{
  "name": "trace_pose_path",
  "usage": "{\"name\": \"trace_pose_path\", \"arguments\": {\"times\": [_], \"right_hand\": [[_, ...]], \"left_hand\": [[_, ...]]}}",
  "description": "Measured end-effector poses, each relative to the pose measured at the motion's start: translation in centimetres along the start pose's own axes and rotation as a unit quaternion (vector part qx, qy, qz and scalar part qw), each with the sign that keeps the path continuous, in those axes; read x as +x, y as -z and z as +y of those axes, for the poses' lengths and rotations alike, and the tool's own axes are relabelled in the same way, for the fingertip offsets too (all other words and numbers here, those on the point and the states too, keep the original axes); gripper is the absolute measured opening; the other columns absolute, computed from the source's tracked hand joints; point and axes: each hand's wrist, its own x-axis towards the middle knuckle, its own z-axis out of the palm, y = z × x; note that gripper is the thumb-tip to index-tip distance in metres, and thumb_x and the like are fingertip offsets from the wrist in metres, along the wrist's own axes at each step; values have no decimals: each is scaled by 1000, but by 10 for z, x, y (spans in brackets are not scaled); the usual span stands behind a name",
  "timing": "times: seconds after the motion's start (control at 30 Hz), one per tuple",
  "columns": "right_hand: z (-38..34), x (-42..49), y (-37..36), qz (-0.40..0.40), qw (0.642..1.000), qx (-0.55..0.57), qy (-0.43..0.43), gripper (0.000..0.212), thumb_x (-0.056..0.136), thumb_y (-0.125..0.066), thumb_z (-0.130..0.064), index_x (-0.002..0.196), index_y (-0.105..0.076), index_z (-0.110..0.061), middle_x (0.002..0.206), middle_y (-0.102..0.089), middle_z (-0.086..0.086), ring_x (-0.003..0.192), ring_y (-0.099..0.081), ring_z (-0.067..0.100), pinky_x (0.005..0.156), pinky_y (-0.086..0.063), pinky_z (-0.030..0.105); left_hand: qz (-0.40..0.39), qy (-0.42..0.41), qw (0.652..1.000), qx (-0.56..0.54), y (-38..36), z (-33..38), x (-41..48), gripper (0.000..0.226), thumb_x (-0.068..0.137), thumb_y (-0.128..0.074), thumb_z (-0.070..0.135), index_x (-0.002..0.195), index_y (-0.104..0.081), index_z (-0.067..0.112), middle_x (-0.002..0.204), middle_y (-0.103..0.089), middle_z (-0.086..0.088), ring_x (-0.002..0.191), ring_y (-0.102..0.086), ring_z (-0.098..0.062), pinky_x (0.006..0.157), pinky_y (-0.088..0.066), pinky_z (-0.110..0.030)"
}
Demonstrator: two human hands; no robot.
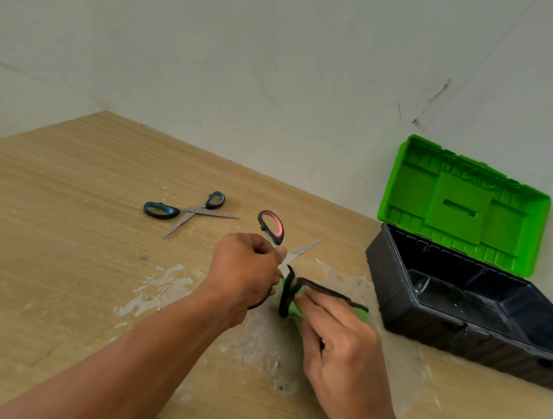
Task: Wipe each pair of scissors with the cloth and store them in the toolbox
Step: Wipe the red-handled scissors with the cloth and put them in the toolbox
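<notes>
Figure: Wiping of the red-handled scissors above the surface.

The left hand [245, 271] grips the red-handled scissors [302, 249] near the pivot, its fingers curled around them. The blades are spread: the free blade points up and right toward the open toolbox [422, 308], and the other runs down into the green cloth [293, 313], which the right hand [339, 343] pinches around it. Blue-handled scissors [190, 210] lie open on the surface [80, 233], well to the left.

Workshop-like room: paint-smeared wooden table [65, 202], scuffed bare wall [274, 68], open toolbox [389, 276].
</notes>
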Motion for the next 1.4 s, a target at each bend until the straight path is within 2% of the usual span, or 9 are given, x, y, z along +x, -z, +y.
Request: {"name": "trace_pose_path", "arguments": {"times": [0.17,0.53,0.7,0.8,0.93,0.97,1.17,1.3,1.4], "right_hand": [[0,9,-2,30,1000,0,-1,38,73,-84,6,109,-79,-4,111,-77,9,99,-75,19,92,-56,22],[-2,7,2,45,998,39,-16,34,74,-84,4,106,-81,-9,104,-78,1,92,-74,8,87,-57,15],[0,20,6,53,980,161,-101,25,81,-80,1,101,-83,-15,96,-78,-12,85,-72,-2,77,-54,9],[-2,17,16,-34,924,294,-241,23,84,-79,-6,95,-84,-26,91,-80,-18,87,-73,-4,78,-53,10],[2,21,26,-62,752,522,-399,16,76,-78,-16,91,-84,-13,94,-81,12,90,-78,26,86,-59,37],[2,23,24,-51,733,537,-414,18,74,-78,-16,90,-83,-10,93,-80,17,88,-78,30,83,-60,38],[0,17,28,-59,767,498,-400,15,69,-83,-18,82,-80,-10,86,-78,19,83,-75,33,81,-60,42],[0,25,19,-34,763,500,-407,14,69,-82,-19,78,-78,-8,81,-76,20,72,-73,29,70,-61,39],[0,22,21,-49,792,469,-389,16,71,-82,-26,74,-77,-12,73,-75,12,66,-70,21,63,-57,33]], "left_hand": [[1,-18,999,37,-8,0,-5,26,91,-70,21,80,-67,-3,59,-58,-2,51,-53,-12,43,-43,-17],[-4,-22,1000,10,-4,0,-2,26,91,-70,19,86,-66,-7,62,-59,-8,51,-56,-15,47,-51,-23],[-13,-37,999,37,-10,-1,-8,27,91,-71,19,79,-66,-5,56,-53,1,43,-47,-7,39,-40,-14],[-17,-29,999,17,-3,0,-4,22,90,-71,18,78,-68,0,60,-57,-5,45,-53,-10,42,-45,-19],[-38,-27,999,-9,-7,3,-10,20,91,-70,18,77,-66,4,63,-57,-10,44,-53,-12,45,-48,-22],[-42,-29,999,-3,-11,1,-11,22,91,-71,19,74,-65,5,61,-55,-9,45,-51,-13,45,-48,-23],[-44,-45,998,19,-10,-1,-13,25,89,-73,19,78,-67,-3,58,-55,-6,38,-50,-6,40,-41,-17],[-45,-44,997,39,-17,-5,-14,24,88,-74,21,71,-67,5,55,-54,-4,41,-47,-10,44,-43,-20],[-39,-40,998,35,-12,-3,-11,23,88,-74,21,73,-68,3,57,-57,-6,43,-51,-11,45,-45,-22]]}}
